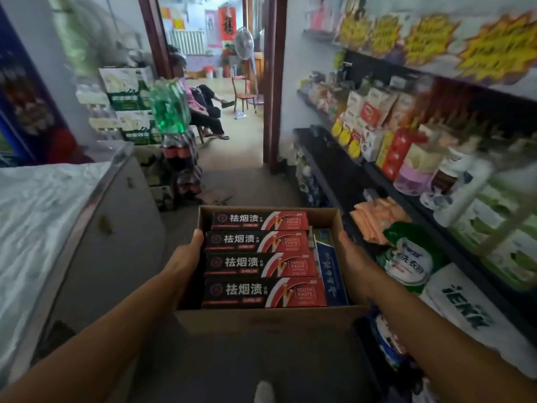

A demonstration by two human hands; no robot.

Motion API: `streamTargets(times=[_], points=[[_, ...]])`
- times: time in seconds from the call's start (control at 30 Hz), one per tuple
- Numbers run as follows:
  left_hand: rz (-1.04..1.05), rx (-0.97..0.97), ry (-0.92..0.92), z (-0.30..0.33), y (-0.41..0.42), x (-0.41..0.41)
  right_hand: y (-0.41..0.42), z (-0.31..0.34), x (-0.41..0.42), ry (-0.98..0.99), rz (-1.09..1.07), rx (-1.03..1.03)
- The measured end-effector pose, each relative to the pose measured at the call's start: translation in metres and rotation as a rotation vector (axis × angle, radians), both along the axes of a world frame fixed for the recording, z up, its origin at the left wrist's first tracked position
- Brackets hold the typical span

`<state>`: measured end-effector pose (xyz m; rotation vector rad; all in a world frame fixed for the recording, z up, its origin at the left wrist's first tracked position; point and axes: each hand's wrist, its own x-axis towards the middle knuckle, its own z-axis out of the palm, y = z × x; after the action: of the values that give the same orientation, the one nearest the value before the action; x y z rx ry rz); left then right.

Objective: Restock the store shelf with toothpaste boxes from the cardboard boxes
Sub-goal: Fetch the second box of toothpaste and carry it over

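I carry an open cardboard box [261, 319] in front of me, above the floor. Several black-and-red toothpaste boxes [263, 264] lie flat in it in a row, and a blue toothpaste box [331, 274] stands on edge along its right side. My left hand [189, 251] grips the box's left wall, fingers curled over the rim. On the right wall my right hand [353, 254] holds the box, fingers mostly hidden. The store shelf [343, 170] runs along the right, with a bare dark stretch at mid height.
A chest freezer [87, 216] with a white lid stands at the left. Stacked drink crates and bottle packs [162, 126] crowd the far left. A person sits on a chair [203, 109] by the doorway. Detergent bags [406, 257] lie on the lower shelf at my right.
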<state>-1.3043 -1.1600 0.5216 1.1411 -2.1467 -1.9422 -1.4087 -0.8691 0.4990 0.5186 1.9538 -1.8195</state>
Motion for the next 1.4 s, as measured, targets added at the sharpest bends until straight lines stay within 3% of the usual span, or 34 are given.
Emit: streamTargets(times=[0.27, 0.53, 0.73, 0.87, 1.27, 1.4], points=[[-0.086, -0.003, -0.032, 0.009, -0.105, -0.26, -0.096, 0.019, -0.226, -0.001, -0.105, 0.002], [-0.214, -0.044, -0.015, -0.015, -0.206, -0.522, -0.186, -0.006, -0.439, 0.003, -0.196, -0.009], [-0.43, -0.136, -0.038, -0.016, -0.26, -0.718, -0.241, -0.03, -0.577, -0.011, -0.39, -0.094], [-0.54, -0.088, -0.058, -0.025, -0.275, -0.836, -0.264, -0.029, -0.644, -0.03, -0.494, -0.163], [-0.758, -0.021, -0.217, -0.129, -0.25, -1.155, -0.279, -0.15, -0.879, -0.117, -0.848, -0.199], [-0.821, 0.002, -0.278, -0.211, -0.258, -1.249, -0.291, -0.179, -0.934, -0.192, -0.921, -0.245]])
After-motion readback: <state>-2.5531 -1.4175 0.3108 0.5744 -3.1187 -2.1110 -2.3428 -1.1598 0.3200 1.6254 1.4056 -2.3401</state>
